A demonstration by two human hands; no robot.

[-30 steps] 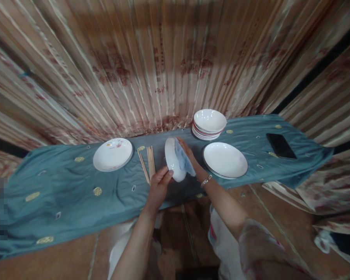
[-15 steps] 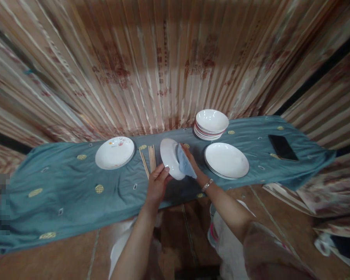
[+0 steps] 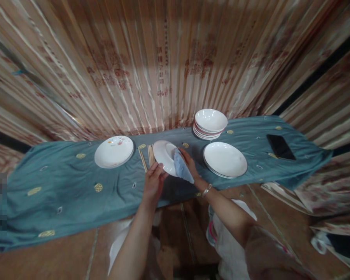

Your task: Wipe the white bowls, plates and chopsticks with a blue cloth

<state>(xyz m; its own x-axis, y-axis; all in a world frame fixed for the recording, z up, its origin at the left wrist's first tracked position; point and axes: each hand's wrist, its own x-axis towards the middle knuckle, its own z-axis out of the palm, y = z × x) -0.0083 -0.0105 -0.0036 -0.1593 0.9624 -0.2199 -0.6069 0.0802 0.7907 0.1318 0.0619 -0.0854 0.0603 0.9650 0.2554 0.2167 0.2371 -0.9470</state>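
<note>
A white plate [image 3: 165,154] is held up over the near middle of the table, tilted, with its underside showing. My left hand [image 3: 154,179] grips its lower left rim, thumb on the surface. In my right hand [image 3: 189,161] is a light blue cloth [image 3: 182,167], pressed against the plate's right side; the cloth covers part of the rim, and some of the fingers are hidden behind it. Several wooden chopsticks [image 3: 142,158] lie on the table just left of the plate, partly covered by it and by my left hand.
A teal patterned cloth [image 3: 76,186] covers the long table. At left sit stacked plates with a floral print [image 3: 113,152]; at right, more white plates [image 3: 225,159]. Behind those stands a stack of bowls [image 3: 211,121]. A black phone-like slab [image 3: 280,147] lies far right. Pleated curtains [image 3: 146,77] hang behind.
The plate has turned to a flatter tilt and shifted slightly left, with my left hand moving along. My right hand and the cloth have slid a little down along its edge.
</note>
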